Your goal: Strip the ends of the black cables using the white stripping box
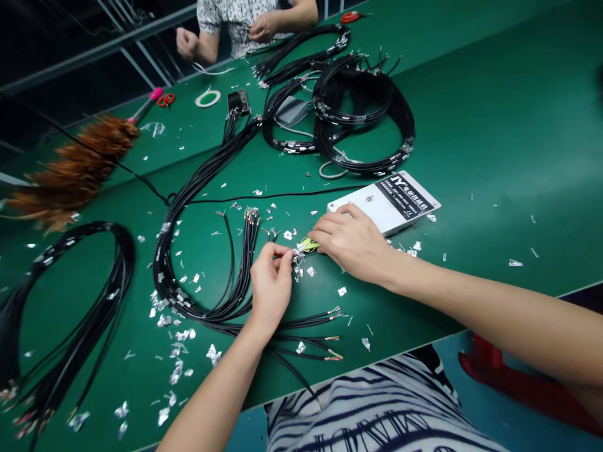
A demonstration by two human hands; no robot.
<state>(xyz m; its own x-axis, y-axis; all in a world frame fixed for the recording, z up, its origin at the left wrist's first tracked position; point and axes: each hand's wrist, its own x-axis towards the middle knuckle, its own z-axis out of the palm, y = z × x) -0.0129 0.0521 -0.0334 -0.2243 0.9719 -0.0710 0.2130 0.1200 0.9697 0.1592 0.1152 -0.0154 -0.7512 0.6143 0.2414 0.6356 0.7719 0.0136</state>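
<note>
My left hand (271, 282) pinches the end of a thin black cable (235, 301), at a bit of silver foil near its tip. My right hand (351, 242) rests on the green table (471, 125) beside it, fingers closed round a small yellow-green tool (309, 245) that meets the cable end. A bundle of black cables (188, 207) with stripped copper ends loops round under my left wrist. Silver foil scraps (176, 351) lie scattered about both hands.
A white box with a black label (391, 201) sits just behind my right hand. Coiled cable bundles (362, 113) lie further back, another (70, 301) at the left. A feather duster (75, 163), tape roll (208, 98) and red scissors (166, 99) lie far left. Another person's hands (188, 43) work at the far edge.
</note>
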